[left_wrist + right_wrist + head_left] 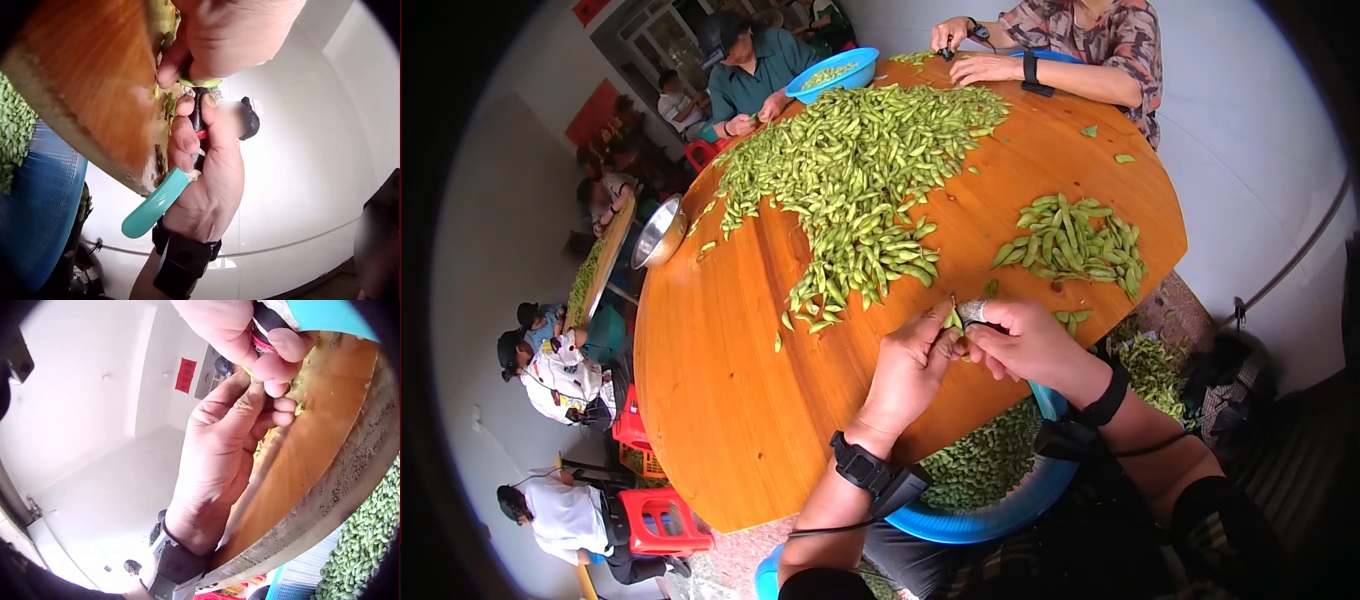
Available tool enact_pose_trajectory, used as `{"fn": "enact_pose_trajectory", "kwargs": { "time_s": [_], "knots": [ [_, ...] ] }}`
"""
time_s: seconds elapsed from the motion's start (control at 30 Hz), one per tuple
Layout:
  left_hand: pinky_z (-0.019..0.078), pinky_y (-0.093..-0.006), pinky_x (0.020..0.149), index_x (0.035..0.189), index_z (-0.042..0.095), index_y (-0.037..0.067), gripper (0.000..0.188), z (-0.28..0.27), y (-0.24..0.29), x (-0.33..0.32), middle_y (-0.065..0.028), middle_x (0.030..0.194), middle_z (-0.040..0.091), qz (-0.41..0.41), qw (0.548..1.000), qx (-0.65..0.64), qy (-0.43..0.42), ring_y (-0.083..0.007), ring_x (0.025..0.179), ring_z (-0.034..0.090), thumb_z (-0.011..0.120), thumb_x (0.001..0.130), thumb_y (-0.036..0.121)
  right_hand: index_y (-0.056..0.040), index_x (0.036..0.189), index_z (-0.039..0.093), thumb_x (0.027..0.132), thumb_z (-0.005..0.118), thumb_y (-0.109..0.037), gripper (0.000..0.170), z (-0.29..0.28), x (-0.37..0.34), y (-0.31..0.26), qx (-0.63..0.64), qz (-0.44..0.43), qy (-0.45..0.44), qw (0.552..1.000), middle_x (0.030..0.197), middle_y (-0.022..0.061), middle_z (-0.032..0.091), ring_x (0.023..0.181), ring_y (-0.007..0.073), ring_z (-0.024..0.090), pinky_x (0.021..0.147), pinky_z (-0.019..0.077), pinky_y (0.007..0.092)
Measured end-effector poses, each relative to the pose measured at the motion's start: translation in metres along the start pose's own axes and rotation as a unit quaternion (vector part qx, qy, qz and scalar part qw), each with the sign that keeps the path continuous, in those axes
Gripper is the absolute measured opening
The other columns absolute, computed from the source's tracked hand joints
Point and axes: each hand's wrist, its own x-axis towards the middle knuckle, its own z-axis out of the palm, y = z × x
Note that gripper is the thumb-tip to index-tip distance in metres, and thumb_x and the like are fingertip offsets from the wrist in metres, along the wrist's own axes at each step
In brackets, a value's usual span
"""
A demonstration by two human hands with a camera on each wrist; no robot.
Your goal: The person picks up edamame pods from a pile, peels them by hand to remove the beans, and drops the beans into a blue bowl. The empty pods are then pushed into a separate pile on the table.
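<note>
Over the near edge of the table, my left hand point(910, 365) pinches a green soybean pod point(200, 82) between thumb and fingers. My right hand point(1030, 345) meets it there, fingertips right at the pod. In the left wrist view the right hand's fingers curl round a tool with a curved teal handle point(156, 203) and a black shank point(198, 115) with a red band; its working end is hidden by the pod and fingers. Below both hands a blue basin point(960, 530) holds shelled green beans point(980, 460). A small pile of pods point(1075, 240) lies beyond the right hand.
A large heap of pods point(860, 170) covers the far half of the wooden table point(730, 400). Two people work across it, near another blue basin point(845, 80). A metal bowl point(662, 232) stands at the left edge; red stools point(660, 520) are beyond.
</note>
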Motion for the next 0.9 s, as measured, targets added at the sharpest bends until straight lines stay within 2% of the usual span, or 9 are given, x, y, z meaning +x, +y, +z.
{"fn": "enact_pose_trajectory", "kwargs": {
  "time_s": [0.07, 0.2, 0.5, 0.6, 0.7, 0.8, 0.87, 0.9],
  "knots": [
    [0.0553, -0.0251, 0.070, 0.123, 0.058, -0.003, 0.031, 0.000, 0.000, 0.000, -0.0076, 0.092, 0.068, -0.003, 1.000, 0.031, 0.000, -0.0125, 0.079, 0.068, 0.059, 0.092, 0.000, -0.0011, 0.088, 0.057, 0.096, 0.049, -0.007, 0.013, 0.000, 0.000, 0.002, -0.008, -0.005, -0.002, 1.000, 0.070, 0.0021, 0.060, 0.050, 0.0067, 0.054, 0.045, 0.0408, 0.0217],
    [0.0545, -0.0273, 0.069, 0.115, 0.063, 0.002, 0.028, 0.002, -0.008, -0.001, -0.0137, 0.091, 0.069, 0.001, 0.999, 0.024, 0.046, -0.0147, 0.075, 0.069, 0.066, 0.088, 0.004, -0.0011, 0.089, 0.058, 0.096, 0.049, -0.008, 0.013, 0.000, -0.004, 0.000, 0.009, 0.001, 0.003, 1.000, 0.070, 0.0019, 0.060, 0.051, 0.0066, 0.055, 0.045, 0.0406, 0.0213],
    [0.0538, -0.0242, 0.069, 0.110, 0.065, 0.002, 0.024, 0.002, -0.003, -0.002, -0.0109, 0.090, 0.071, 0.006, 0.998, 0.027, 0.057, -0.0101, 0.075, 0.067, 0.069, 0.086, 0.004, -0.0021, 0.090, 0.060, 0.097, 0.050, -0.012, 0.016, -0.014, -0.011, -0.018, 0.007, 0.043, -0.033, 0.998, 0.072, 0.0013, 0.062, 0.052, 0.0054, 0.055, 0.043, 0.0394, 0.0195],
    [0.0544, -0.0235, 0.070, 0.110, 0.065, 0.003, 0.025, 0.004, -0.004, -0.002, -0.0087, 0.090, 0.072, 0.017, 0.998, -0.014, 0.061, -0.0095, 0.075, 0.067, 0.069, 0.085, 0.003, -0.0018, 0.089, 0.060, 0.097, 0.050, -0.012, 0.017, -0.022, -0.011, -0.024, 0.023, 0.067, -0.063, 0.995, 0.072, 0.0013, 0.063, 0.052, 0.0051, 0.056, 0.043, 0.0395, 0.0191],
    [0.0550, -0.0231, 0.071, 0.110, 0.065, 0.002, 0.026, 0.004, -0.006, -0.003, -0.0062, 0.091, 0.072, -0.006, 0.998, -0.019, 0.054, -0.0098, 0.077, 0.068, 0.069, 0.085, 0.002, -0.0016, 0.088, 0.060, 0.096, 0.050, -0.012, 0.017, -0.019, -0.009, -0.023, -0.010, 0.055, -0.061, 0.997, 0.072, 0.0014, 0.063, 0.052, 0.0050, 0.057, 0.042, 0.0396, 0.0189],
    [0.0548, -0.0250, 0.068, 0.108, 0.065, 0.003, 0.024, 0.004, -0.003, -0.004, -0.0099, 0.088, 0.071, 0.005, 0.998, 0.013, 0.067, -0.0117, 0.075, 0.068, 0.068, 0.085, 0.002, -0.0019, 0.090, 0.060, 0.096, 0.050, -0.012, 0.015, -0.012, -0.008, -0.015, -0.028, 0.043, -0.046, 0.998, 0.072, 0.0013, 0.062, 0.053, 0.0051, 0.057, 0.041, 0.0396, 0.0189],
    [0.0538, -0.0284, 0.064, 0.106, 0.064, 0.004, 0.021, 0.003, -0.001, -0.004, -0.0150, 0.084, 0.067, 0.003, 0.996, 0.068, 0.060, -0.0180, 0.072, 0.070, 0.067, 0.085, 0.002, -0.0021, 0.092, 0.060, 0.096, 0.050, -0.011, 0.014, -0.010, -0.007, -0.014, -0.017, 0.036, -0.042, 0.998, 0.072, 0.0012, 0.062, 0.053, 0.0052, 0.057, 0.041, 0.0395, 0.0190],
    [0.0538, -0.0284, 0.064, 0.106, 0.064, 0.004, 0.021, 0.004, -0.002, -0.004, -0.0150, 0.084, 0.067, 0.003, 0.996, 0.067, 0.061, -0.0180, 0.072, 0.070, 0.067, 0.085, 0.002, -0.0025, 0.094, 0.060, 0.096, 0.050, -0.011, 0.013, -0.008, -0.008, -0.016, -0.014, 0.036, -0.037, 0.999, 0.072, 0.0012, 0.062, 0.053, 0.0053, 0.057, 0.041, 0.0396, 0.0189]
  ]
}}
